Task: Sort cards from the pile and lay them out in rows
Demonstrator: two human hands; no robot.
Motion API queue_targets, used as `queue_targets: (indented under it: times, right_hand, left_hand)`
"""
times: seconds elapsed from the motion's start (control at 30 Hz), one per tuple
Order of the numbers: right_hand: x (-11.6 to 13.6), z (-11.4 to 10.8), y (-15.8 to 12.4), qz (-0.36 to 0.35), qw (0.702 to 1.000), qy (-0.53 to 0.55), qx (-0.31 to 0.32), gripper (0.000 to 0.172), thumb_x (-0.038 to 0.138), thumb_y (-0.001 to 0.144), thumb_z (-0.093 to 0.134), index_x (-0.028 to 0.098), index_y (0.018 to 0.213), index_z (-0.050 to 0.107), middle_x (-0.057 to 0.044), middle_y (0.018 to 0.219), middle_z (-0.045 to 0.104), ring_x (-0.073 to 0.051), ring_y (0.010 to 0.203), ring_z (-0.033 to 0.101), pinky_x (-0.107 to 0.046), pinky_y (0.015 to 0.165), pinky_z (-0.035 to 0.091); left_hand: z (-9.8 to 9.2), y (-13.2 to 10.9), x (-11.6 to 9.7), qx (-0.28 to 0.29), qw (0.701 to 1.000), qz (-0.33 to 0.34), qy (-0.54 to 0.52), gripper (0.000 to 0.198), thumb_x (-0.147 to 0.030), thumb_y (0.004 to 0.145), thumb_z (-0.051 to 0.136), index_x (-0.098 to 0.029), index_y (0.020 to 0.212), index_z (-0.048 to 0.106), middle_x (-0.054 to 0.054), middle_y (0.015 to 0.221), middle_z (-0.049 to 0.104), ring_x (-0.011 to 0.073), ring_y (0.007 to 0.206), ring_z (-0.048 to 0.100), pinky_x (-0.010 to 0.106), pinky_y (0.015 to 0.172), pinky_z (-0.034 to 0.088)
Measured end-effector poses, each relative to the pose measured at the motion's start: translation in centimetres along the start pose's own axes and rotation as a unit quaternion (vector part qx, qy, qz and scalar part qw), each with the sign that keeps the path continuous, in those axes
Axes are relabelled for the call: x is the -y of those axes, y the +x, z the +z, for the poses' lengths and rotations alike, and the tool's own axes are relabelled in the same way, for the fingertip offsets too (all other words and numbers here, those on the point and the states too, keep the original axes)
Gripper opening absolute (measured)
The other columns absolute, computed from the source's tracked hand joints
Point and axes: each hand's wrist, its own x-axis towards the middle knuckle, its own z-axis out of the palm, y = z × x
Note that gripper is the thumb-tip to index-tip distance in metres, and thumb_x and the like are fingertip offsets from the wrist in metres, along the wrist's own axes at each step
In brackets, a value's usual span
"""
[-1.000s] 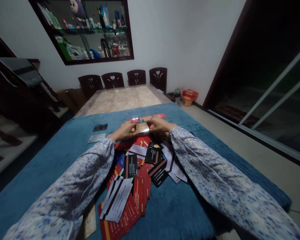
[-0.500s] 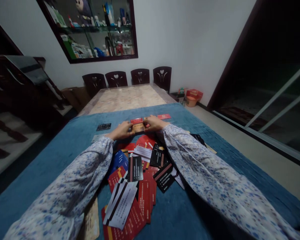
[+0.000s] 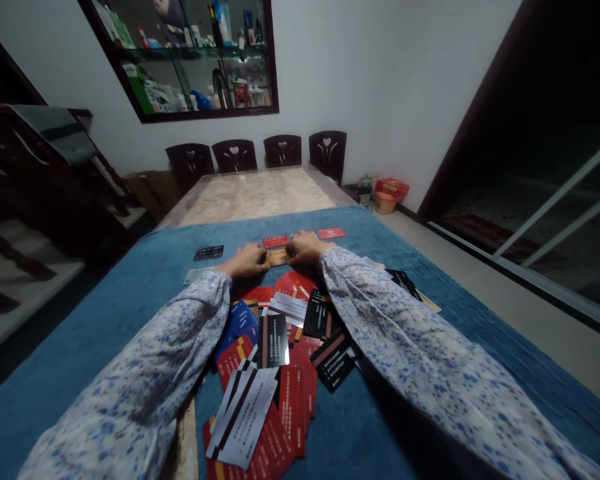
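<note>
A gold-coloured card (image 3: 277,257) lies low over the blue cloth, its two short ends pinched between my left hand (image 3: 247,260) and my right hand (image 3: 305,247). Just beyond it is a red card (image 3: 275,241). To the right of that, another red card (image 3: 332,233) lies flat. A black card (image 3: 209,253) is on the cloth left of my left hand, and a pale card (image 3: 199,275) is partly covered by my left wrist. Between my forearms spreads a loose pile of cards, with white cards (image 3: 243,417), red cards (image 3: 293,400), black cards (image 3: 274,340) and blue cards (image 3: 237,327).
The blue cloth (image 3: 145,287) covers the near part of a long table with a marbled top (image 3: 260,195). More black cards (image 3: 404,283) lie beyond my right forearm. Several dark chairs (image 3: 327,155) stand at the far end. An orange bucket (image 3: 386,201) is on the floor.
The gold card has gone from tilted up to lying flatter and lower, with both hands still at its ends. The view has shifted slightly.
</note>
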Motion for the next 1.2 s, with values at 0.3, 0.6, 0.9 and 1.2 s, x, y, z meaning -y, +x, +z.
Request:
queue_targets:
  times: [0.3,0.6,0.9,1.2]
  right_hand:
    - [0.4,-0.5,0.1,0.014,1.0,0.005,0.021,0.033,0.035,0.075,0.078,0.018,0.103,0.081,-0.015,0.117,0.074,-0.033,0.108,0.065,-0.035,0.087,0.05]
    - [1.1,-1.1,-0.2,0.032,0.998,-0.03,0.052,0.039,0.036,0.078,0.072,0.021,0.113,0.08,-0.013,0.124,0.073,-0.033,0.118,0.063,-0.031,0.09,0.051]
    - [1.1,-1.1,0.2,0.027,0.997,-0.014,0.068,0.039,0.032,0.078,0.068,0.017,0.112,0.079,-0.013,0.117,0.076,-0.03,0.117,0.065,-0.029,0.092,0.051]
    - [0.5,-0.3,1.4,0.013,0.998,-0.026,0.058,0.039,0.037,0.077,0.071,0.015,0.108,0.08,-0.015,0.111,0.078,-0.028,0.11,0.069,-0.028,0.093,0.049]
  left_hand:
    - [-0.4,0.4,-0.4,0.028,0.999,-0.001,0.022,0.032,-0.037,0.082,0.061,-0.016,0.104,0.072,0.017,0.119,0.066,0.0357,0.113,0.062,0.047,0.095,0.053]
    - [-1.3,0.6,-1.2,0.082,0.995,-0.019,0.058,0.034,-0.035,0.086,0.058,-0.016,0.112,0.069,0.017,0.129,0.062,0.0333,0.123,0.057,0.048,0.105,0.048]
    - [-1.1,0.7,-1.4,0.072,0.994,0.004,0.084,0.033,-0.032,0.084,0.057,-0.017,0.109,0.072,0.019,0.124,0.065,0.0363,0.119,0.06,0.051,0.103,0.048]
    - [-1.3,0.6,-1.3,0.073,0.993,0.007,0.088,0.033,-0.035,0.085,0.053,-0.016,0.106,0.072,0.018,0.124,0.066,0.0344,0.118,0.06,0.049,0.101,0.05]
